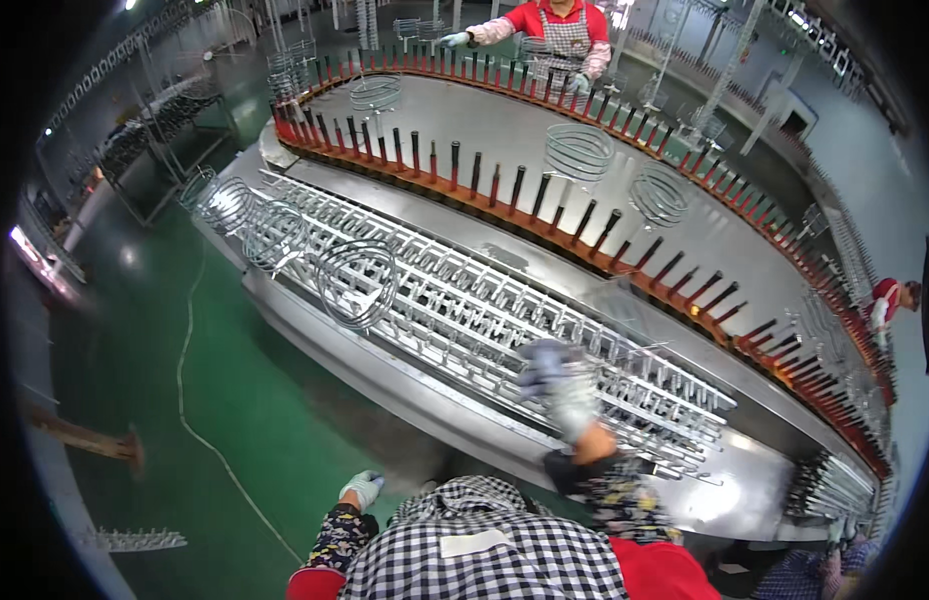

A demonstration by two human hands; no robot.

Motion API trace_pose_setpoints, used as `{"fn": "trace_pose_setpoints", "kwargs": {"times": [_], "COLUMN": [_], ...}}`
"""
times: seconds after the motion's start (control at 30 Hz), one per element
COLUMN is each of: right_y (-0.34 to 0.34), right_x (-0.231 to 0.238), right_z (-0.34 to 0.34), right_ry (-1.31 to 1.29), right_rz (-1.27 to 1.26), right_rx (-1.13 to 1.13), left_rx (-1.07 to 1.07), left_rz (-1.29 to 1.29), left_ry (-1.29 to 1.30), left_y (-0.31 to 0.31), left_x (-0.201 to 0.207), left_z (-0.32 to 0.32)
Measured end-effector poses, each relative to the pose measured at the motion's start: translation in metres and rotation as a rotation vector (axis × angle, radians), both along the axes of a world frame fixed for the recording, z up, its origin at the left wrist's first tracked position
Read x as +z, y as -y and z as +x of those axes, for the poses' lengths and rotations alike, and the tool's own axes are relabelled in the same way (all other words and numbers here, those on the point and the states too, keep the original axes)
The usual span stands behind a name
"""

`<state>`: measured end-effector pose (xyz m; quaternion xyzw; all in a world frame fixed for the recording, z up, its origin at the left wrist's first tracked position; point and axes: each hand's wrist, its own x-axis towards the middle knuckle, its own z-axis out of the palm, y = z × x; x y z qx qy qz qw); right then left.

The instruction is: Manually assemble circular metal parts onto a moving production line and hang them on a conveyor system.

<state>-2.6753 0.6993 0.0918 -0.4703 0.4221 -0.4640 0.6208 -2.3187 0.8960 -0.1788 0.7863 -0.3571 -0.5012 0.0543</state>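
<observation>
Right hand [557, 385], gloved, raised over near edge of the metal rack [465, 300]; blurred, so cannot tell if fingers are spread or curled. It sits right at the rack's rods, maybe touching them; no clear grip on anything. Left hand [362, 489], also gloved, hangs low at the near left beside the checked apron [485, 550], over the green floor [245, 400]. Looks loosely curled, holds nothing, touches nothing visible.

Rack runs diagonally from far left to near right, filled with rows of thin upright pins. Wire coils stand on it: one coil [357, 285] left of the right hand and well apart from it, more coils [247, 222] further toward far left.

Beyond the rack, curved conveyor [505, 190] with dark red-tipped pegs sweeps from far left round to the right. Two more wire coils [579, 152] sit on its pegs. Another person [555, 30] in red with a checked apron stands at far side, gloved hand on the pegs. Thin cable [190, 350] trails across floor at left.
</observation>
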Motion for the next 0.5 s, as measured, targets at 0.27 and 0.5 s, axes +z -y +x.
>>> {"fn": "trace_pose_setpoints", "kwargs": {"times": [0.27, 0.5], "right_y": [0.012, 0.027], "right_x": [-0.083, -0.136], "right_z": [0.08, 0.099], "right_ry": [-1.114, -1.204], "right_rz": [-0.325, -0.108], "right_rx": [-0.092, -0.172], "left_rx": [-0.142, -0.153], "left_rz": [-0.107, -0.687], "left_ry": [0.105, -0.237], "left_y": [-0.019, 0.066], "left_x": [0.024, 0.102], "left_z": [0.059, -0.025]}}
